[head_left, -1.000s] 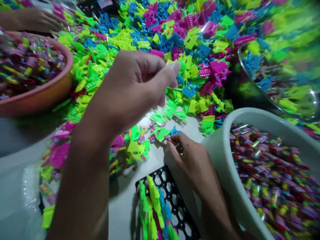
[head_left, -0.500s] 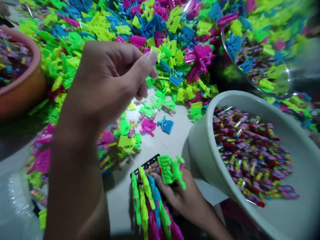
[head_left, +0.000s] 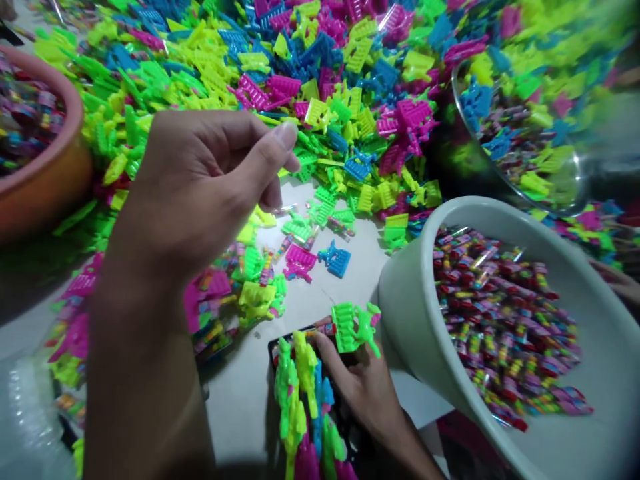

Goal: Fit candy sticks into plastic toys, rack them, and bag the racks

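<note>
My left hand (head_left: 200, 180) hovers over the near edge of the pile, its fingers curled and the thumb pressed towards the index finger. Whether anything sits behind the thumb is hidden. Lower down, my right hand (head_left: 367, 393) grips a small candy tube topped by a green plastic animal-shaped toy (head_left: 353, 327), at the corner of a black rack (head_left: 274, 350). Several yellow, green, blue and pink toys (head_left: 305, 380) stand in a row along this rack. On the white table between the hands lie a pink toy (head_left: 299, 262) and a blue toy (head_left: 335, 258).
A big heap of bright plastic toys (head_left: 310, 53) covers the back. At right stands a white tub (head_left: 407, 313) of candy tubes (head_left: 505, 320), with a metal bowl (head_left: 457, 100) behind it. An orange tub (head_left: 75, 133) is at left, above a clear plastic bag (head_left: 30, 413).
My left hand has shifted slightly left and down in view, still curled. My right hand, with the green toy, sits a little further right against the rack. The view has tilted slightly.
</note>
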`<action>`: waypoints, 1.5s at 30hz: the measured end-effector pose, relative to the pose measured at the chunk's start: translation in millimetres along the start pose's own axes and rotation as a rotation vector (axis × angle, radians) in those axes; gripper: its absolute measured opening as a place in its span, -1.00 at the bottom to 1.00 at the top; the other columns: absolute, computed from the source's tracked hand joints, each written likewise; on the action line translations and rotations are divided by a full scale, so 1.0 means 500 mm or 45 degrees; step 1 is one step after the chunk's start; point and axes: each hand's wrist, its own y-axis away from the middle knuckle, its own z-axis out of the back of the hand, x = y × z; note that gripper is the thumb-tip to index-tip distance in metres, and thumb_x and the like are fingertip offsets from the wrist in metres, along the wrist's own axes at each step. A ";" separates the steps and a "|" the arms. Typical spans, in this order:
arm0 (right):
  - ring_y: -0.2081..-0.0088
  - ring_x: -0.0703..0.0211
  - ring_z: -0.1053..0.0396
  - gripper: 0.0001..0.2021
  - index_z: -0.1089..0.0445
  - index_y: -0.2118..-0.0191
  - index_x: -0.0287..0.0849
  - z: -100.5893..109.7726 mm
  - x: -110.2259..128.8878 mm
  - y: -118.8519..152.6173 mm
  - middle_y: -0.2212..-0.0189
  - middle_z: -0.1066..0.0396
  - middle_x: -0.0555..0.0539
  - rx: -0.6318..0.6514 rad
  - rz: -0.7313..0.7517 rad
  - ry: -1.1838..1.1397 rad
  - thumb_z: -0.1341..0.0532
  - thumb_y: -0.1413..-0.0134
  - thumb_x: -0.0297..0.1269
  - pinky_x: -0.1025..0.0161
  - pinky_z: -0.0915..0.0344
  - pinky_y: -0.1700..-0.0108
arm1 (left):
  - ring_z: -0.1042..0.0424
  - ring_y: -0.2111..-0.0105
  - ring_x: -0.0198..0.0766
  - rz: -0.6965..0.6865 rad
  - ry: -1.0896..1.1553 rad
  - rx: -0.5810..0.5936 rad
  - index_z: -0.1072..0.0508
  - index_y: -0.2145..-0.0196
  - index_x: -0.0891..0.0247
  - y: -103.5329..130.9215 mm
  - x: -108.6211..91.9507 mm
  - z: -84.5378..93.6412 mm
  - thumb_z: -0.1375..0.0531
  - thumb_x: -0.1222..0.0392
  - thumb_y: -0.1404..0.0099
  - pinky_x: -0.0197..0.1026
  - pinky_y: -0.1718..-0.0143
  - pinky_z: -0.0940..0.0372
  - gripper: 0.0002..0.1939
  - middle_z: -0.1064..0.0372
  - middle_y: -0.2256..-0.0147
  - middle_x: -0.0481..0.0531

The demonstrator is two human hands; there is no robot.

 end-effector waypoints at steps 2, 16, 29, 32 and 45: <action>0.17 0.06 -0.66 -0.87 -0.62 0.09 -0.09 0.000 0.000 0.000 0.23 -0.68 -0.07 0.032 0.070 0.038 -0.30 -0.46 -0.25 0.19 -0.58 0.01 | -0.30 0.61 -0.47 -0.007 -0.001 -0.013 -0.60 0.49 0.22 -0.001 0.008 0.001 -0.30 0.18 -0.53 -0.29 0.59 -0.07 -0.62 -0.49 0.58 -0.17; 0.17 0.10 -0.58 -0.72 -0.45 -0.05 0.01 0.047 0.057 -0.013 0.16 -0.59 -0.01 0.606 0.199 0.464 -0.13 -0.43 -0.50 0.27 -0.52 0.11 | -0.13 0.63 -0.41 -0.038 -0.121 0.091 -0.47 0.56 0.24 0.004 0.022 0.005 -0.29 0.15 -0.54 -0.23 0.53 -0.06 -0.54 -0.19 0.63 -0.14; 0.15 0.08 -0.51 -0.77 -0.51 -0.14 -0.08 -0.032 0.087 -0.208 0.03 -0.52 -0.16 0.262 0.769 1.289 -0.19 -0.51 -0.41 0.30 -0.31 0.33 | -0.18 0.58 -0.37 -0.020 -0.249 0.085 -0.54 0.49 0.24 0.012 0.018 0.028 -0.24 0.08 -0.57 -0.21 0.49 -0.10 -0.57 -0.26 0.57 -0.12; 0.21 0.13 -0.53 -0.84 -0.49 -0.08 -0.10 -0.004 0.063 -0.161 0.14 -0.57 -0.09 0.165 0.575 0.975 -0.20 -0.53 -0.35 0.30 -0.35 0.28 | -0.14 0.61 -0.39 -0.052 -0.199 0.056 -0.55 0.52 0.24 0.010 0.020 0.025 -0.29 0.00 -0.53 -0.19 0.53 -0.05 -0.54 -0.26 0.61 -0.14; 0.14 0.03 -0.65 -0.86 -0.57 0.07 -0.09 0.017 0.038 0.059 0.19 -0.67 -0.08 0.229 0.055 0.207 -0.24 -0.50 -0.27 0.19 -0.50 0.06 | -0.46 0.37 -0.21 -0.089 -0.301 0.056 -0.60 0.49 0.15 0.010 0.024 -0.004 -0.27 -0.07 -0.52 -0.14 0.38 -0.16 -0.56 -0.40 0.56 -0.06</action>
